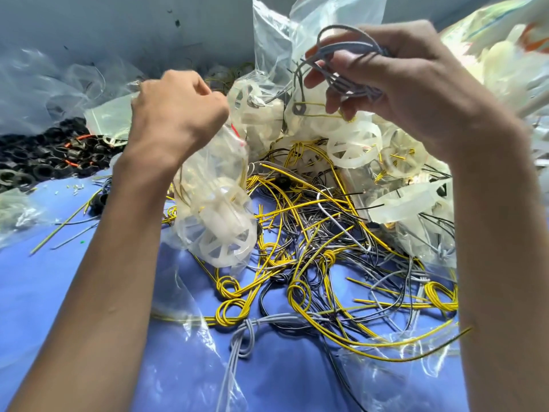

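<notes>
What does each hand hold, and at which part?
The left hand grips a clear bag by its top edge. The right hand holds a coil of grey wire by its loops.

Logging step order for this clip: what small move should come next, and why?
Probably bring the right hand across to feed its grey wire coil into the clear bag. The left hand holds that bag up by its top, with a white spoked part already inside; whether its mouth is open is unclear.
</notes>
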Tool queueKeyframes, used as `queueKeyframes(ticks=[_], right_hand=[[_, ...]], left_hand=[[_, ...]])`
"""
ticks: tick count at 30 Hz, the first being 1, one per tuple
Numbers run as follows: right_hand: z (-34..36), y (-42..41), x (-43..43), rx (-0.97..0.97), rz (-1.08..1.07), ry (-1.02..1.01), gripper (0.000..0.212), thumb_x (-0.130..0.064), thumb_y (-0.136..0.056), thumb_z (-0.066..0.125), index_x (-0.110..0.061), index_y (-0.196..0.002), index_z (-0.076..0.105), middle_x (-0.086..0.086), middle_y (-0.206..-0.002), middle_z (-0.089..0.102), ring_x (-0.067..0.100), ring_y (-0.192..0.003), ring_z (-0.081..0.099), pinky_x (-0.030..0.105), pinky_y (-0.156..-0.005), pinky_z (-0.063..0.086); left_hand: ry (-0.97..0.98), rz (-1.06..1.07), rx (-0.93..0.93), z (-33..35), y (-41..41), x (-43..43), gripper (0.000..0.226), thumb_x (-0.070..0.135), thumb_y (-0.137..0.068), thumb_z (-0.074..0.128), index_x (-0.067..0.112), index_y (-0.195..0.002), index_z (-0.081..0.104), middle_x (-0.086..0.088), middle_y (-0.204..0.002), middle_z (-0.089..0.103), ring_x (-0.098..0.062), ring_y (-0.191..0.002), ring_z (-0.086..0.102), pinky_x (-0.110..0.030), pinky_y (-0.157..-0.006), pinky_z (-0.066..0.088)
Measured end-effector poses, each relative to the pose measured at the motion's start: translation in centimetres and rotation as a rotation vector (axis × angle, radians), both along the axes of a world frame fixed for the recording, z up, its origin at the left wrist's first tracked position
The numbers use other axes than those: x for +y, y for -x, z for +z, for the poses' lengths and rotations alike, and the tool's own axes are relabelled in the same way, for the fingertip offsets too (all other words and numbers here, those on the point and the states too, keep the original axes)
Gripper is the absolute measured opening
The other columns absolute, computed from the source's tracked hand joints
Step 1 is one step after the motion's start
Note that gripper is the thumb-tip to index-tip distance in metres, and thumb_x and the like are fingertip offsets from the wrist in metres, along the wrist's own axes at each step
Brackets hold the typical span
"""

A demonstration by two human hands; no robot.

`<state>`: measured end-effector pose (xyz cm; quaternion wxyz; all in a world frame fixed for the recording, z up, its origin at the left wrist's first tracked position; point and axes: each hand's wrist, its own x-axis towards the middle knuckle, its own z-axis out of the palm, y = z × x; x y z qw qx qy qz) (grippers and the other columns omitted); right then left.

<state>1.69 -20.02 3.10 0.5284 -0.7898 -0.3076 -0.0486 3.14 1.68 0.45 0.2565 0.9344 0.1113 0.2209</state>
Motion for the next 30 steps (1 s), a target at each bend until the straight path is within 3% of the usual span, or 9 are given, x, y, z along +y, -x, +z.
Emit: queueKeyframes(ticks=[4,8,11,14,17,22,25,27,30], right_hand=[[-0.2,-0.1,0.0,0.085,0.095,-0.061,0.024,-0.004,-0.092,0.045,0.000,-0.109,0.060,0.010,-0.095,0.065,0.016,-0.071,0.059,0.023,-0.061,0.043],[-0.3,-0.3,-0.2,0.125,0.131,-0.083,0.030,0.001,-0.084,0.042,0.000,-0.107,0.062,0.009,-0.092,0.068,0.018,-0.071,0.060,0.024,-0.061,0.044],[-0.3,-0.4,-0.2,0.135,0.134,-0.082,0.035,-0.002,-0.078,0.043,-0.003,-0.105,0.063,0.007,-0.091,0.070,0.018,-0.072,0.062,0.024,-0.061,0.045],[-0.2,-0.4,-0.2,0.150,0.139,-0.083,0.038,-0.003,-0.074,0.043,-0.003,-0.105,0.064,0.007,-0.090,0.070,0.019,-0.071,0.063,0.025,-0.062,0.045],[-0.1,-0.3,0.0,0.173,0.157,-0.097,0.041,-0.002,-0.069,0.041,-0.001,-0.104,0.063,0.008,-0.089,0.070,0.019,-0.069,0.063,0.025,-0.060,0.044],[0.0,0.0,0.4,0.217,0.231,-0.112,0.043,0.001,-0.068,0.039,-0.004,-0.104,0.062,0.011,-0.093,0.068,0.020,-0.073,0.062,0.025,-0.062,0.046],[-0.4,0.0,0.6,0.269,0.290,-0.064,0.041,0.003,-0.069,0.043,-0.008,-0.104,0.061,0.008,-0.097,0.068,0.017,-0.079,0.067,0.023,-0.071,0.052],[-0.9,0.0,0.6,0.295,0.318,-0.021,0.036,0.011,-0.075,0.047,-0.012,-0.100,0.062,-0.001,-0.094,0.070,0.015,-0.086,0.070,0.024,-0.080,0.054],[-1.4,0.2,0.4,0.290,0.329,0.113,0.047,0.021,-0.088,0.038,-0.018,-0.101,0.061,-0.011,-0.093,0.071,0.005,-0.093,0.068,0.019,-0.084,0.052]], left_hand=[[-0.005,-0.034,0.104,0.0,0.4,0.3,0.042,0.021,-0.067,0.040,0.012,-0.093,0.072,-0.020,-0.101,0.064,-0.040,-0.100,0.054,-0.033,-0.082,0.044],[-0.001,-0.042,-0.010,0.9,0.9,0.9,0.032,0.014,-0.073,0.042,0.020,-0.083,0.072,-0.020,-0.098,0.068,-0.038,-0.102,0.059,-0.038,-0.091,0.050],[0.012,-0.083,-0.154,1.8,1.7,1.7,0.047,0.016,-0.063,0.032,0.024,-0.087,0.071,-0.015,-0.097,0.071,-0.026,-0.103,0.064,-0.040,-0.094,0.051],[0.035,-0.152,-0.319,2.6,2.9,1.8,0.049,0.012,-0.069,0.027,0.021,-0.095,0.068,-0.005,-0.097,0.071,-0.004,-0.093,0.063,-0.021,-0.094,0.047],[0.076,-0.275,-0.335,3.0,3.2,0.9,0.051,0.004,-0.072,0.028,0.024,-0.100,0.066,0.003,-0.098,0.067,0.017,-0.080,0.057,0.001,-0.083,0.039],[0.037,-0.496,-0.186,2.1,2.6,-1.3,0.057,-0.012,-0.074,0.036,0.014,-0.116,0.065,-0.001,-0.109,0.068,-0.001,-0.101,0.062,-0.013,-0.095,0.045],[0.092,-0.620,-0.154,1.9,2.8,-2.8,0.062,-0.004,-0.067,0.034,0.013,-0.118,0.065,-0.001,-0.112,0.068,-0.003,-0.108,0.061,-0.022,-0.097,0.048],[0.159,-0.681,-0.153,2.0,3.1,-3.6,0.065,0.002,-0.060,0.032,0.015,-0.115,0.065,0.002,-0.110,0.068,0.000,-0.107,0.061,-0.018,-0.093,0.049],[0.264,-0.741,-0.127,2.0,3.3,-4.2,0.064,0.002,-0.058,0.032,0.020,-0.111,0.064,0.007,-0.106,0.068,0.002,-0.105,0.061,-0.019,-0.093,0.049]])
